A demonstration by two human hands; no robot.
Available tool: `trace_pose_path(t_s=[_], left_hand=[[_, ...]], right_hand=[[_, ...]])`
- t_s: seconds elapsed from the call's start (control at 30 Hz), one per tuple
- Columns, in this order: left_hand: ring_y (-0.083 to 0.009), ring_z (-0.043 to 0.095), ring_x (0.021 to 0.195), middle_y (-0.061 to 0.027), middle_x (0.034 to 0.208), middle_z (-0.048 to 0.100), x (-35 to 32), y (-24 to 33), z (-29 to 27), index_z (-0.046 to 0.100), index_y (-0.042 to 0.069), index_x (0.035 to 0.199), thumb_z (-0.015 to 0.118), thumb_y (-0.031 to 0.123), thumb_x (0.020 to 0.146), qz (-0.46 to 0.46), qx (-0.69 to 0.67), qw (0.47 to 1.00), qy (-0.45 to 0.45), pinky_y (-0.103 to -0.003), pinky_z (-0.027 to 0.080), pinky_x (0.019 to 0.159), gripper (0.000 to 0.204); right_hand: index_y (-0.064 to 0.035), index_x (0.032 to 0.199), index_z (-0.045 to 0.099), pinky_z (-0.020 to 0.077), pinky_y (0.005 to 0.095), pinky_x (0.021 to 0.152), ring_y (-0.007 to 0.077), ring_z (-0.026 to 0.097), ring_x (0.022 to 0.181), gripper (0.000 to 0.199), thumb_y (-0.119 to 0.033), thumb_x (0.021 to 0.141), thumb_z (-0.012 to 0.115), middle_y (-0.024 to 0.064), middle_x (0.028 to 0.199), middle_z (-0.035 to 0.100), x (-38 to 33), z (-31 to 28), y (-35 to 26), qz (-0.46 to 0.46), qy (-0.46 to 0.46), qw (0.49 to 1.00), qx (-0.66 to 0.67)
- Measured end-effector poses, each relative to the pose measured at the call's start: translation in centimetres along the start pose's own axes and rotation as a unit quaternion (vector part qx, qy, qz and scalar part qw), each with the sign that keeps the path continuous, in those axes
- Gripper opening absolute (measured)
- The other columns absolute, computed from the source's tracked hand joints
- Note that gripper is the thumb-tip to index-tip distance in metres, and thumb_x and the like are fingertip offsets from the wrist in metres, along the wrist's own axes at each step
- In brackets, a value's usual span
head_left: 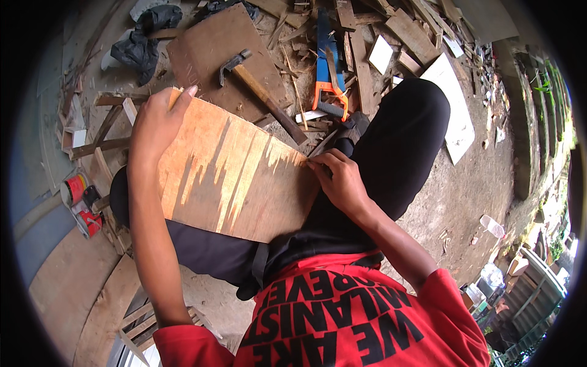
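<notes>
Left hand (156, 119) fingers curled; right hand (339, 180) fingers pinching.

I am looking down at a bare dirt ground (455, 202) that is carrying everything here. A flat brown board (211, 46) is lying on it ahead of me, and a hammer (260, 92) with a wooden handle is resting across that board. Just beside it, a handsaw (327, 61) with a blue blade and orange handle is lying among wood scraps and splinters (361, 37). A white sheet (455, 113) is lying flat to the right. Two red cans (82, 205) are sitting at the left, near loose wooden slats (98, 147). A dark cloth (140, 46) is lying crumpled at the upper left, and a clear plastic bottle (492, 226) is lying far right.
</notes>
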State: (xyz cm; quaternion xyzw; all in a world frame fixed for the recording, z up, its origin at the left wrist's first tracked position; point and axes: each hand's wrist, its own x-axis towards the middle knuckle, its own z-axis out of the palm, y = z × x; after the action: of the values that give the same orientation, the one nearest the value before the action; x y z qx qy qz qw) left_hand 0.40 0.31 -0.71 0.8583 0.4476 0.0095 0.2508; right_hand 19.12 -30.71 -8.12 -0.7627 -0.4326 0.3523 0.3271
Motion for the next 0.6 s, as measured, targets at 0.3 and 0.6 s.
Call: trace_pose_path(t_s=[0.3, 0.6], left_hand=[[-0.0415, 0.051, 0.077, -0.0266, 0.078, 0.056, 0.0, 0.9, -0.3, 0.059, -0.008, 0.087, 0.059, 0.047, 0.099, -0.015, -0.020, 1.000, 0.001, -0.044, 0.047, 0.070, 0.056], [-0.0335, 0.043, 0.074, -0.0240, 0.074, 0.049, -0.1, -0.1, 0.2, 0.056, -0.008, 0.085, 0.058, 0.046, 0.099, -0.020, -0.004, 1.000, 0.005, -0.043, 0.044, 0.067, 0.056]], right_hand=[[0.0005, 0.098, 0.058, 0.0533, 0.0433, 0.080, 0.0376, 0.063, 0.093, 0.010, -0.003, 0.091, 0.063, 0.0170, 0.095, 0.061, -1.4, -2.6, -0.9, -0.240, -0.159, 0.957, -0.033], [0.0001, 0.130, 0.056, 0.0542, 0.0417, 0.085, 0.0359, 0.063, 0.104, 0.044, -0.004, 0.088, 0.070, 0.0217, 0.120, 0.058, 1.2, -1.5, -1.5, -0.082, 0.155, 0.984, 0.015]])
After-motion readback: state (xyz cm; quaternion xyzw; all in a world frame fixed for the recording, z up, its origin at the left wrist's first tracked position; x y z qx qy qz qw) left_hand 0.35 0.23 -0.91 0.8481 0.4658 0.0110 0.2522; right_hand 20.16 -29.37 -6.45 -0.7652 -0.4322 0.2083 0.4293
